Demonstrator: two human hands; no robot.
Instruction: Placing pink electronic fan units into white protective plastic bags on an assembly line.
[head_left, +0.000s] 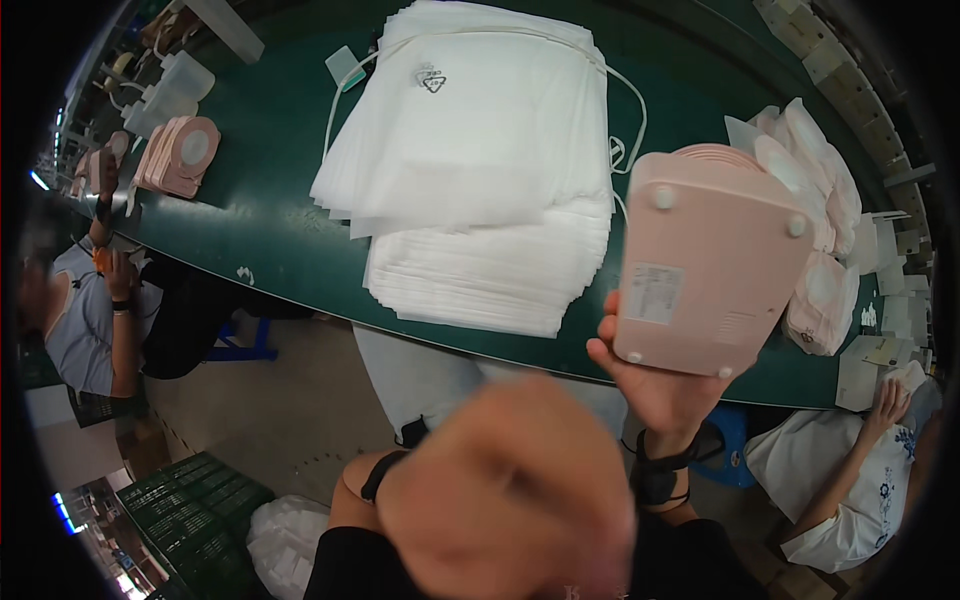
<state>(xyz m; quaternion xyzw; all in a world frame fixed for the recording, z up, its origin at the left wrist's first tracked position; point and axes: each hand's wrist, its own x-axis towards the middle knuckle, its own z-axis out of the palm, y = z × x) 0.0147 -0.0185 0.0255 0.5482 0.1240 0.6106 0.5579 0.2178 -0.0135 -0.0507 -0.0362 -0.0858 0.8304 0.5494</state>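
My right hand (pixel 672 395) holds up a pink kitchen scale (pixel 715 275) over the table's near edge, its underside facing me. Small round feet sit near its corners, a pale label is on its left part, and a round rim shows beyond its far edge. The palm and fingers support its lower left side. My left hand (pixel 505 485) is large and smeared by motion, close in front of me, so its fingers cannot be made out. Left of the scale lies a thick stack of white translucent bags (pixel 480 140), with a band across its far part.
On the green table (pixel 265 235), pink scales (pixel 180 155) stand in a row at left. Bagged pink scales (pixel 825 190) pile up at right. A white cord (pixel 640 100) runs beside the bags. One person (pixel 90 310) sits at left, another (pixel 850 470) at right. Dark crates (pixel 195 515) stand lower left.
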